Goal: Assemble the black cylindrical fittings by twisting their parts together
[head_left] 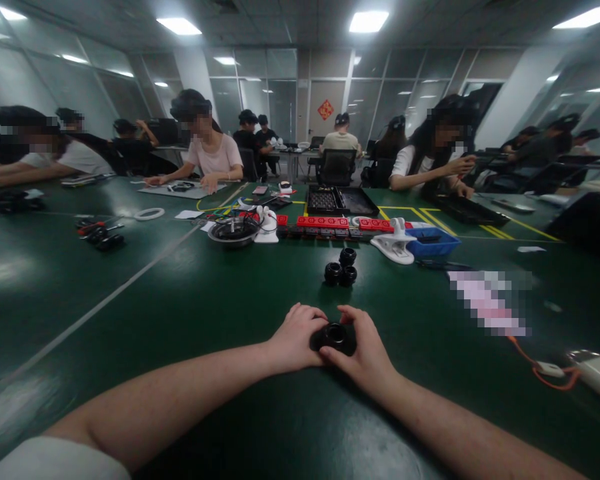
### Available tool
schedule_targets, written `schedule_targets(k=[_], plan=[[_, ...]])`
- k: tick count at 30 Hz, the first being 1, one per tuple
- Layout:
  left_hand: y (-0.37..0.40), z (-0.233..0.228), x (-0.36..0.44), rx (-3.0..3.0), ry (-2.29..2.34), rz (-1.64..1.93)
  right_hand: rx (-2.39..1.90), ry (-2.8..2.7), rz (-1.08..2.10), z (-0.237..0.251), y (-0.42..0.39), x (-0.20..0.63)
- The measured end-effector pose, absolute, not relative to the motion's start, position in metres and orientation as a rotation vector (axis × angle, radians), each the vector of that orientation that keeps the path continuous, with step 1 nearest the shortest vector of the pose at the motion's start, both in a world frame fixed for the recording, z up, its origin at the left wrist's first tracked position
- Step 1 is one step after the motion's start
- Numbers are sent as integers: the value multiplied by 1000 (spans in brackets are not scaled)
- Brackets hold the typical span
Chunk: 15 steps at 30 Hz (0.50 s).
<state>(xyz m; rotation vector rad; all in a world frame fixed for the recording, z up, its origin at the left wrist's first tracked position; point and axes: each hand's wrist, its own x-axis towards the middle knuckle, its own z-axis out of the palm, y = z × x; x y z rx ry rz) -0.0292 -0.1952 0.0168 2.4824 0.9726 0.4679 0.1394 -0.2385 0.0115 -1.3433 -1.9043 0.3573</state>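
A black round part with a hole in its top (337,333) is on or just above the green table (220,307), between my two hands. My left hand (298,337) curls around its left side, with the fingertips partly hidden behind it. From the right, my right hand (367,350) grips the same part, thumb at the front and index finger arched over the back. Just beyond my hands stand three similar black round parts (347,272) in a tight cluster.
Farther back lie a row of red blocks (325,221), a round metal dish (233,232), white clamps (395,243), a blue bin (433,241) and a black open case (357,201). Tools (97,230) lie left. A phone-like item (487,300) with an orange cord lies right. Co-workers (205,150) sit opposite.
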Motion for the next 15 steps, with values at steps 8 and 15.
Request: schedule_targets(k=[8, 15], plan=[[-195, 17, -28, 2517, 974, 477, -1062, -2073, 498, 12, -241, 144], [-194, 16, -29, 2507, 978, 464, -1252, -1955, 416, 11, -239, 143]])
